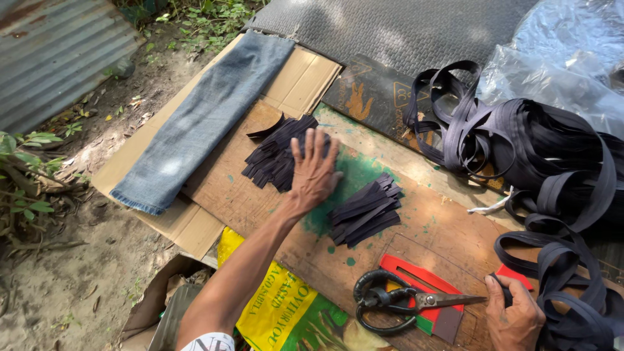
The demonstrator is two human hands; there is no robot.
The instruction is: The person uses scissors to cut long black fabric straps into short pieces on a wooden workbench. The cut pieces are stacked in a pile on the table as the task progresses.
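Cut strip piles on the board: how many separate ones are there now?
2. One pile lies under and beside the flat left hand; the other pile lies just right of it, apart from that hand. More strips may be hidden under the palm.

Your right hand [515, 317] is cut off at the bottom edge — wrist unseen. Your left hand [313, 170] covers part of the pile of dark strips [273, 155]. The black strap coil [559, 169] runs past the right edge — full extent unverifiable.
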